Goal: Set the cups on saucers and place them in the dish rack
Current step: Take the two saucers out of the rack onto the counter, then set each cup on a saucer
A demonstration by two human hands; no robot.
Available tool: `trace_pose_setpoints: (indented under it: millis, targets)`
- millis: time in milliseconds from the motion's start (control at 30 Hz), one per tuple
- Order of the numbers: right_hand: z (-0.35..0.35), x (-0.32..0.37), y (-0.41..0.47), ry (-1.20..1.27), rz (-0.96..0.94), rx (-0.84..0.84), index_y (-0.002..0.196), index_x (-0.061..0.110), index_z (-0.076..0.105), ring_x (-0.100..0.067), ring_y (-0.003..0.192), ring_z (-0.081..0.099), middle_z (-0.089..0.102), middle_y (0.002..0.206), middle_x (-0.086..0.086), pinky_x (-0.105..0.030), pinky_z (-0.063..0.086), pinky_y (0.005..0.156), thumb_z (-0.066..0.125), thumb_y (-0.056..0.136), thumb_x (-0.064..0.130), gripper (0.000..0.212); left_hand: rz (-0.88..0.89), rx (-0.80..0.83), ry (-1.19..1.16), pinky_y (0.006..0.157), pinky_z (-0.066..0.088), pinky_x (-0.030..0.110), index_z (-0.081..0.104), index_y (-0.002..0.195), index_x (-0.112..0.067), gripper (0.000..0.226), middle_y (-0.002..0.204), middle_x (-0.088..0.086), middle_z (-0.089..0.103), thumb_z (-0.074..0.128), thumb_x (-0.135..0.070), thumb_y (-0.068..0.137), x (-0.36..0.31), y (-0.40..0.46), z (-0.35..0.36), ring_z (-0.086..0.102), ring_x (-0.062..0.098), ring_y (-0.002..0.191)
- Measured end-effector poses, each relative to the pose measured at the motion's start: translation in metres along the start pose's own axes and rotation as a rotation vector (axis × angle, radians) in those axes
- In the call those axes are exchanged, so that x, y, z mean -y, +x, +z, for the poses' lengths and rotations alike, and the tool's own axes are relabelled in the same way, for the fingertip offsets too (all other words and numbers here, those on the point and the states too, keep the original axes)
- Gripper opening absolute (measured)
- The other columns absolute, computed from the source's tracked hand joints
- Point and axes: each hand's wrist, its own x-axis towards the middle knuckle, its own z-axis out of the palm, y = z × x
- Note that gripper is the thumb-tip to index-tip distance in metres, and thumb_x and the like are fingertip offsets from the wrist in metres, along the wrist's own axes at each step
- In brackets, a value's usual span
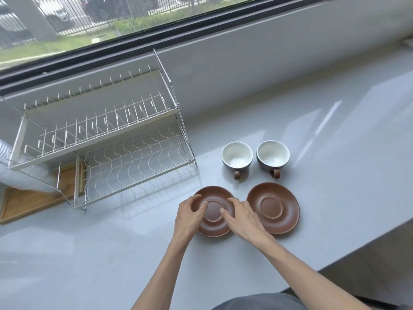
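Both hands on left saucer (213, 228): left hand (190, 214) and right hand (240, 217), fingers loosely curled on its rims. Dish rack (107, 139) left, tiers empty. Right saucer (273, 208) touching alongside. Two empty cups (237, 155) (273, 154) behind; bare countertop (335, 153) rightward.

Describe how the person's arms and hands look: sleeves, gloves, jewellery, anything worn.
Both forearms are bare up to the edge of the picture, with no sleeves in sight. The left hand and right hand wear no gloves, and no rings, watch or bracelets show. Grey clothing shows at the bottom edge of the picture.
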Motion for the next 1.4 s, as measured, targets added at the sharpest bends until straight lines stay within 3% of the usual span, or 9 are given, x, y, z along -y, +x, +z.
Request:
trace_pose_setpoints:
  millis: [167,300,567,767,933,1067,1267,1400]
  targets:
    - [-0.001,0.000,0.004,-0.022,-0.011,0.000,0.147,0.028,0.036,-0.036,0.126,0.052,0.042,0.143,-0.013,-0.039,0.039,0.103,0.042,0.095,0.055,0.058,-0.015,0.002,0.017,0.109,0.045,0.041,0.061,0.131,-0.032,0.062,0.142,-0.007,0.056,0.057,-0.060,0.076,-0.004,0.002,-0.001,0.053,0.012,0.130]
    - [-0.004,0.000,0.008,-0.066,-0.013,0.027,0.146,0.027,0.037,-0.037,0.127,0.051,0.043,0.144,-0.013,-0.040,0.040,0.103,0.043,0.095,0.054,0.058,0.005,0.017,0.108,0.110,0.043,0.038,0.057,0.136,-0.031,0.050,0.146,-0.004,0.052,0.058,-0.049,0.089,-0.006,0.004,-0.002,0.053,0.015,0.130]
    - [-0.032,-0.001,0.021,-0.210,-0.079,0.081,0.142,0.022,0.043,-0.028,0.127,0.052,0.057,0.137,-0.007,-0.037,0.041,0.100,0.044,0.095,0.049,0.054,0.108,0.091,0.815,0.098,0.043,0.039,0.042,0.148,-0.027,0.055,0.143,0.006,0.052,0.042,-0.049,0.098,-0.029,0.016,-0.007,0.053,0.029,0.129]
    - [-0.061,-0.010,0.019,-0.278,-0.165,-0.181,0.135,0.026,0.050,-0.031,0.118,0.058,0.064,0.128,-0.004,-0.040,0.045,0.091,0.042,0.097,0.044,0.043,0.333,-0.052,1.063,0.086,0.044,0.038,0.054,0.135,-0.022,0.044,0.125,0.004,0.062,0.040,-0.043,0.100,-0.063,0.015,0.016,0.060,0.030,0.114]
    - [-0.090,-0.024,0.024,-0.217,-0.174,-0.431,0.131,0.028,0.055,-0.027,0.111,0.063,0.066,0.122,0.002,-0.038,0.048,0.085,0.044,0.097,0.040,0.037,0.490,-0.110,0.944,0.080,0.044,0.038,0.060,0.131,-0.023,0.040,0.119,0.005,0.067,0.044,-0.040,0.099,-0.091,0.015,0.046,0.064,0.032,0.105]
    - [-0.114,-0.043,0.030,-0.167,-0.150,-0.517,0.128,0.026,0.057,-0.028,0.106,0.064,0.068,0.118,0.001,-0.038,0.050,0.081,0.047,0.096,0.037,0.036,0.552,-0.106,0.798,0.075,0.049,0.038,0.061,0.126,-0.024,0.037,0.112,0.001,0.068,0.046,-0.041,0.097,-0.115,0.015,0.073,0.066,0.030,0.100]
    - [-0.147,-0.070,0.048,-0.109,-0.070,-0.535,0.130,0.026,0.057,-0.034,0.106,0.063,0.067,0.117,-0.003,-0.041,0.049,0.084,0.048,0.095,0.038,0.038,0.463,-0.052,0.629,0.088,0.046,0.037,0.049,0.143,-0.028,0.047,0.134,-0.001,0.061,0.045,-0.042,0.099,-0.143,0.017,0.109,0.060,0.028,0.119]
    - [-0.163,-0.079,0.065,-0.068,-0.046,-0.540,0.132,0.025,0.056,-0.033,0.107,0.063,0.066,0.119,-0.002,-0.041,0.048,0.086,0.049,0.095,0.038,0.040,0.383,-0.003,0.503,0.094,0.045,0.039,0.045,0.146,-0.028,0.050,0.137,0.001,0.060,0.047,-0.043,0.098,-0.154,0.025,0.125,0.056,0.026,0.126]
